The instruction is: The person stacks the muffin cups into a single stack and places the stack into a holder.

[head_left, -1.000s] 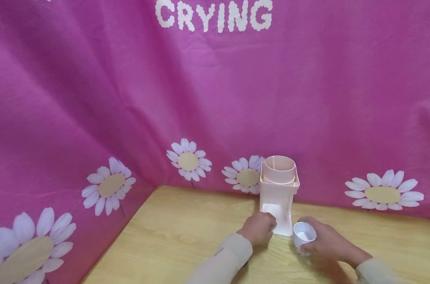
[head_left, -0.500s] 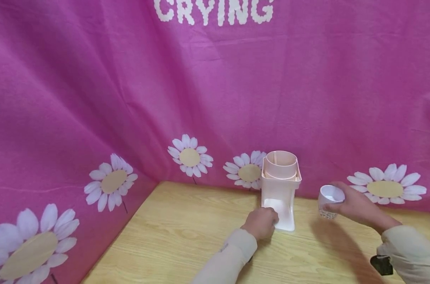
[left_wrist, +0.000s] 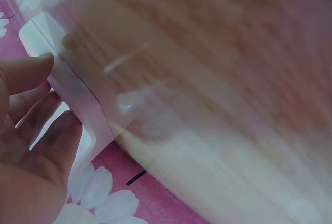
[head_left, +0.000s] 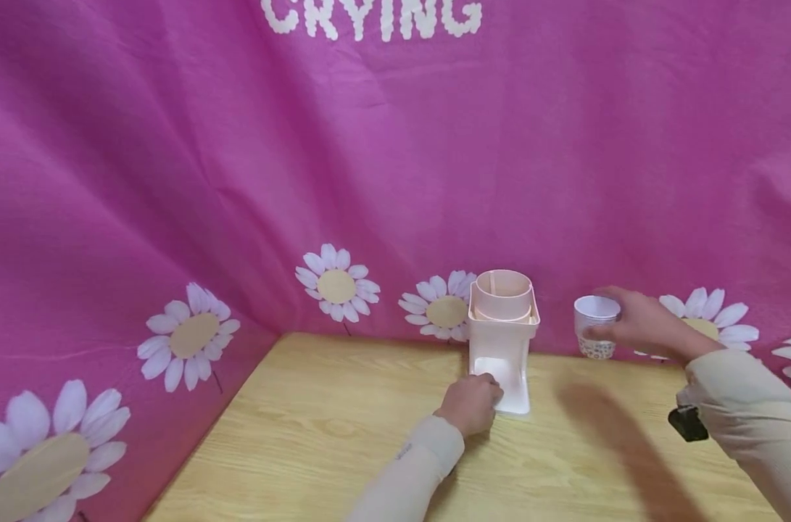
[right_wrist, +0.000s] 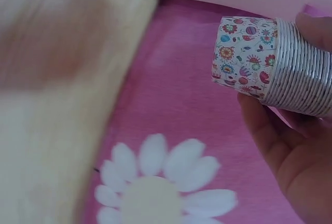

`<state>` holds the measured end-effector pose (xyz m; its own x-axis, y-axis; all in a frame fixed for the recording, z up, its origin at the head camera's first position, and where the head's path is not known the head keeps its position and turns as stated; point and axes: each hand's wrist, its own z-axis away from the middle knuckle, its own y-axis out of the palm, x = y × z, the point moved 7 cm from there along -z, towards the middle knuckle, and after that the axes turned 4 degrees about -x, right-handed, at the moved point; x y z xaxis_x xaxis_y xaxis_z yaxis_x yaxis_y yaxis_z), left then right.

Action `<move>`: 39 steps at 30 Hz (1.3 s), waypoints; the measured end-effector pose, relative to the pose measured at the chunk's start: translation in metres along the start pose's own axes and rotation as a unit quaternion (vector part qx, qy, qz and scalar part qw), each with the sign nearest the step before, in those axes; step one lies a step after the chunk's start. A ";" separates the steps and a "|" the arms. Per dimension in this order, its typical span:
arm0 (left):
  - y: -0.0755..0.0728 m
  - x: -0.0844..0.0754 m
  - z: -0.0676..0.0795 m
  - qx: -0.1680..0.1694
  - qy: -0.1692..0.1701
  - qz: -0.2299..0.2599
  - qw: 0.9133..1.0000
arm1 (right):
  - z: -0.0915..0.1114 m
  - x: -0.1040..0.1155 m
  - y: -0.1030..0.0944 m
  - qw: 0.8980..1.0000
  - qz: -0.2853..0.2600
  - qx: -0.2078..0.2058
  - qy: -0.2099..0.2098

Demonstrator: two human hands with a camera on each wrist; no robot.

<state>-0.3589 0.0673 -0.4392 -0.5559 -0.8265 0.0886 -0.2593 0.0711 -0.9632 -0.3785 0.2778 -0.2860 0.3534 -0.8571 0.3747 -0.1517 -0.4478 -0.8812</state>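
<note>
A pale pink plastic holder (head_left: 499, 339) with a round tube in its square top stands upright at the back of the table. My left hand (head_left: 470, 404) pinches the edge of its base; the left wrist view shows the thumb on one side of the pale edge (left_wrist: 67, 79) and fingers on the other. Right of the holder and apart from it, my right hand (head_left: 646, 322) grips a nested stack of paper cups (head_left: 585, 328) above the table, mouth up. In the right wrist view, the end cup (right_wrist: 244, 53) has a colourful flower print, and many stacked rims show.
The wooden tabletop (head_left: 317, 420) meets a magenta cloth backdrop (head_left: 369, 159) with large daisies, right behind the holder. A dark object (head_left: 689, 423) sits under the right sleeve at the wrist.
My right hand has lifted the stack of cups from beside the holder's base, moving it rightward and up. The left hand stays at the base.
</note>
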 end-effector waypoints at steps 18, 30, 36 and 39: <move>0.003 0.012 -0.007 0.047 0.001 0.069 0.996 | -0.043 0.022 -0.038 0.998 -0.033 0.022 0.049; 0.005 0.006 -0.006 0.046 0.016 0.041 0.998 | -0.078 0.070 -0.058 0.999 -0.021 0.008 0.025; -0.001 0.004 -0.003 0.039 0.036 0.041 0.998 | -0.088 0.098 -0.055 0.999 -0.027 0.032 0.023; -0.002 0.006 -0.002 0.044 0.028 0.072 0.996 | -0.092 0.113 -0.047 0.998 -0.035 0.048 0.026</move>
<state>-0.3633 0.0633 -0.4360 -0.6268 -0.7781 -0.0409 -0.1043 0.1358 -0.9852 -0.4163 0.1790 -0.1755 0.3111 -0.8375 0.4491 -0.0389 -0.4834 -0.8745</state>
